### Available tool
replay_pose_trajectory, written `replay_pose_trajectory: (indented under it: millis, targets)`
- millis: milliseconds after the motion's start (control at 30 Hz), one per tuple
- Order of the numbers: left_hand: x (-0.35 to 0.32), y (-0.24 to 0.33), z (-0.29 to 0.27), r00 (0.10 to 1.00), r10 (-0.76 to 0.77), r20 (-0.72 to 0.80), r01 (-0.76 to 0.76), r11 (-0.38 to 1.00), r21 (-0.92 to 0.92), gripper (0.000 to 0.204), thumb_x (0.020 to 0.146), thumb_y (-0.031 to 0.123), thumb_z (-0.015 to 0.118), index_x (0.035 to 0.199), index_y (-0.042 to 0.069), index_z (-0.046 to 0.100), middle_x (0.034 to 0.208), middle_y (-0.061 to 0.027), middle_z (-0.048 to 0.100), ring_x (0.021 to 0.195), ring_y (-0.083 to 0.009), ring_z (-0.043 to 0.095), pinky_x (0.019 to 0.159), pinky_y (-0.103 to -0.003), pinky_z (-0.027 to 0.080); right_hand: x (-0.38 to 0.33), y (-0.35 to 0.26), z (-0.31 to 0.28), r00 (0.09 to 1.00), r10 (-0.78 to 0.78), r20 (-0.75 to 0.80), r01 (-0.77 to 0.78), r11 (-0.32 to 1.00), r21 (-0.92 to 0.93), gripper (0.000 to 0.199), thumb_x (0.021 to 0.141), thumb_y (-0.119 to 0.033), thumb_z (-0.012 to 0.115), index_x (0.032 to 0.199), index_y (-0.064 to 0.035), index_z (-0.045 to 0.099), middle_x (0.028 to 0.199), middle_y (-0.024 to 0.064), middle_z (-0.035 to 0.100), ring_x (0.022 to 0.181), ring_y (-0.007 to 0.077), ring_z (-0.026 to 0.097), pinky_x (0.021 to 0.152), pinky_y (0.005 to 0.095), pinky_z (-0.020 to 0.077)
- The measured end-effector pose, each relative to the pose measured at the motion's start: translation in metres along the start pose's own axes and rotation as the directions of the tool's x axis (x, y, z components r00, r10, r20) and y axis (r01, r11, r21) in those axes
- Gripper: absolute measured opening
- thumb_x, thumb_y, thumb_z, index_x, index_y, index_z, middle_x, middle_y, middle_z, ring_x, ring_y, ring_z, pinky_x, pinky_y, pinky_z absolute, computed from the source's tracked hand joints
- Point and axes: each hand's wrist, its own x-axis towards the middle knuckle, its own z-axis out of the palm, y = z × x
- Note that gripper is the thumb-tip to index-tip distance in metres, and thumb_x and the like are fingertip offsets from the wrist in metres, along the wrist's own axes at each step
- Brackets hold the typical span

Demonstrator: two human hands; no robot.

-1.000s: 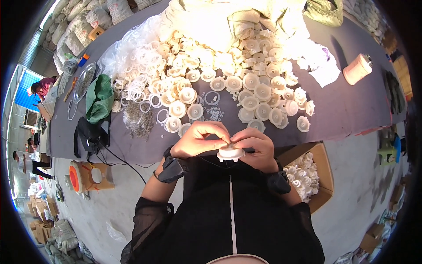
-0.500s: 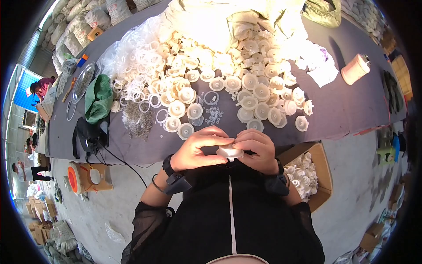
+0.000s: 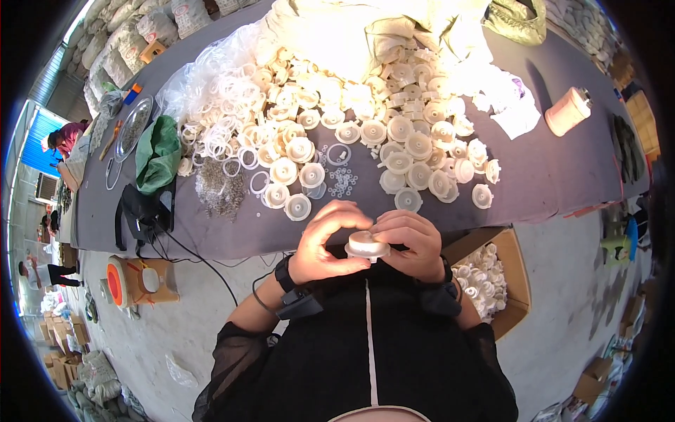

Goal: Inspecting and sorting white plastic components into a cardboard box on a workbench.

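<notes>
The white round cap has been drawn down from the desk edge toward the body, pinched between left hand and right hand; fitting work is judged ongoing

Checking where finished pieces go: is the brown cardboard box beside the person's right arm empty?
No, the brown cardboard box holds a heap of white round plastic parts, just beyond the right hand.

Both hands, left hand and right hand, pinch one white round cap just off the bench's near edge; similar caps litter the bench.
</notes>
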Motion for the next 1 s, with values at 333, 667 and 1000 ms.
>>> replay_pose_trajectory:
  millis: [333,667,1000]
  targets:
    - [-0.004,0.010,0.002,0.997,-0.025,-0.078,0.026,1.000,0.011,0.036,0.057,0.016,0.081,0.088,0.006,0.065,0.088,-0.0046,0.062,0.084,-0.0182,0.059,0.094,-0.043,0.035,0.004,-0.011,-0.003,0.999,0.018,0.039,-0.017,1.000,-0.018,0.024,0.060,0.000,0.070,0.081,-0.0049,0.059,0.077,0.0067,0.061,0.071,0.0233,0.061,0.066,0.0318,0.0505]
    - [-0.019,0.000,0.009,0.982,-0.137,-0.129,0.135,0.991,-0.026,0.025,0.069,0.004,0.070,0.092,0.003,0.060,0.087,-0.0061,0.059,0.078,-0.0172,0.055,0.071,-0.028,0.043,-0.015,0.004,0.010,0.988,0.151,0.005,-0.151,0.987,0.057,0.026,0.063,-0.001,0.071,0.085,-0.0037,0.058,0.081,0.0082,0.062,0.076,0.0233,0.061,0.071,0.0311,0.0493]
    - [-0.050,-0.052,0.026,0.547,-0.757,-0.358,0.362,0.600,-0.714,0.016,0.083,0.007,0.059,0.096,0.004,0.051,0.087,-0.0017,0.057,0.074,-0.0065,0.055,0.066,-0.020,0.046,-0.027,0.020,0.042,0.947,0.315,0.069,-0.282,0.912,-0.298,0.050,0.064,-0.005,0.072,0.110,-0.0046,0.053,0.116,0.0132,0.052,0.097,0.0277,0.056,0.081,0.0328,0.0466]
